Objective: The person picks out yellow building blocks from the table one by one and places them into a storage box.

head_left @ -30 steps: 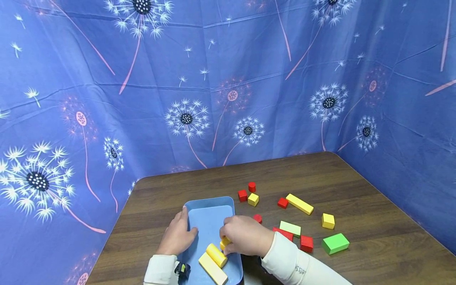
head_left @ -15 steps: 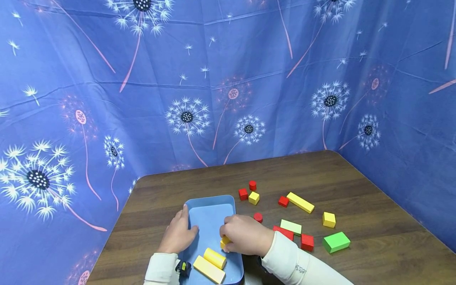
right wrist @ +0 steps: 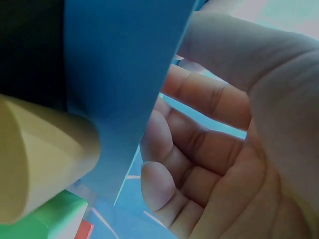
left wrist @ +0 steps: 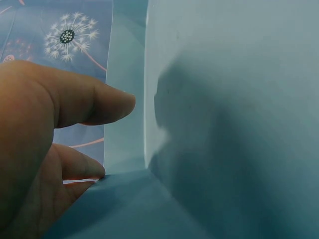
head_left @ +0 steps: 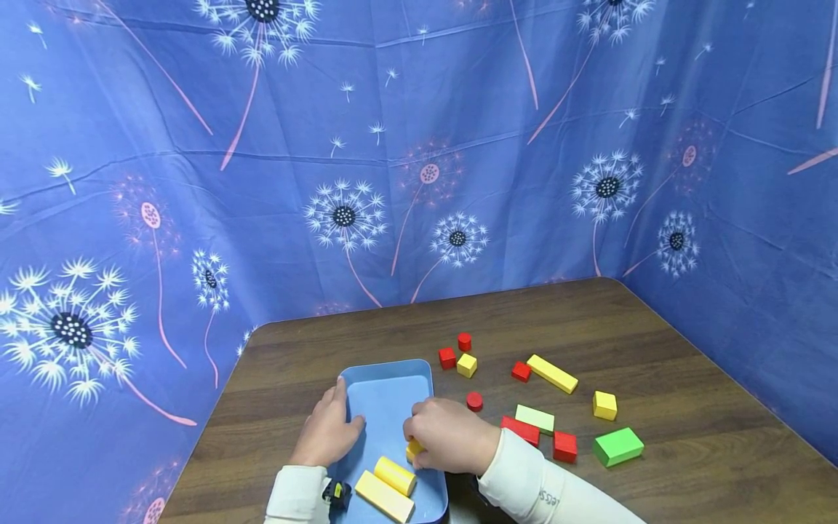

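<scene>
Pinching a yellow block (head_left: pixel 414 449), my right hand (head_left: pixel 454 434) has its fingers curled around it, inside the blue tray (head_left: pixel 378 407), by the wall on my right. My left hand (head_left: pixel 329 428) rests loosely over the other wall, with straight fingers outside and the thumb inside. A yellow roll (head_left: pixel 396 476) and a yellow bar (head_left: pixel 384 496) lie close by in the tray.

I think the block is light, hard and tough, so it won't squash or crack easily. It may be a bit slick, so two flat sides look like the best place to hold it. The roll could roll away if I bump it.

The head view shows a bit of the block, but the right wrist view shows none: the tray's wall hides some of my fingertips. That view has a big, round-sided yellow piece (right wrist: pixel 55 159) near something green (right wrist: pixel 50 219). I can't tell which piece it is. The left wrist view shows my thumb near the wall.
</scene>
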`<state>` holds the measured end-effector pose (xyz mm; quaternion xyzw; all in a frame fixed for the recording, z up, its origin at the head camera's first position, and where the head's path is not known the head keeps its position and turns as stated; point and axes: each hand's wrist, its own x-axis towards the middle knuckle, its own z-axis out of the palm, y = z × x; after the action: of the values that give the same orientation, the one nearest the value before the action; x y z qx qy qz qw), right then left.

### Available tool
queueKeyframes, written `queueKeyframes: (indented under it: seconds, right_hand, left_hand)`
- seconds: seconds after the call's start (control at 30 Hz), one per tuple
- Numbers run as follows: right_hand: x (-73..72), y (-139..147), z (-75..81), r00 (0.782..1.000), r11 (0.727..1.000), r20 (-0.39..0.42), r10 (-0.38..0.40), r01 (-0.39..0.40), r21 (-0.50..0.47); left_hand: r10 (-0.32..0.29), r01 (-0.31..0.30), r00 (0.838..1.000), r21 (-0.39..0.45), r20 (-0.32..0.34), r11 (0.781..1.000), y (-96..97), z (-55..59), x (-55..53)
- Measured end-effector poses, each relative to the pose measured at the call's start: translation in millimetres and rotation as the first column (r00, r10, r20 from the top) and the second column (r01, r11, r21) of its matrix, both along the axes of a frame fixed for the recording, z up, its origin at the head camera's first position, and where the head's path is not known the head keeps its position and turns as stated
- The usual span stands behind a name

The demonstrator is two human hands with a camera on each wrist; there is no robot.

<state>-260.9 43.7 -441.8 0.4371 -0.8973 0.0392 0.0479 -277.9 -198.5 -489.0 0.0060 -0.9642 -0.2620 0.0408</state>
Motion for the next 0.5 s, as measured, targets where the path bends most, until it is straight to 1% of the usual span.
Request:
queueKeyframes:
  seconds: [0.13, 0.37, 0.5]
  right_hand:
    - [0.9, -0.6, -1.5, 1.0, 1.0, -0.007, -0.002, 0.002, 0.006]
    - [1.7, -2.4, -2.3, 1.0, 1.0, 0.011, -0.015, 0.015, 0.01]
    - [1.7, -3.6, -2.8, 0.999, 1.0, 0.025, -0.024, 0.023, 0.01]
  left_hand:
    - [0.0, 0.0, 1.0, 0.006, 0.004, 1.0, 0.1, 0.1, 0.0]
    - [0.001, -0.001, 1.0, 0.01, 0.015, 1.0, 0.3, 1.0, 0.6]
    - [0.001, -0.001, 1.0, 0.007, 0.01, 1.0, 0.4, 1.1, 0.4]
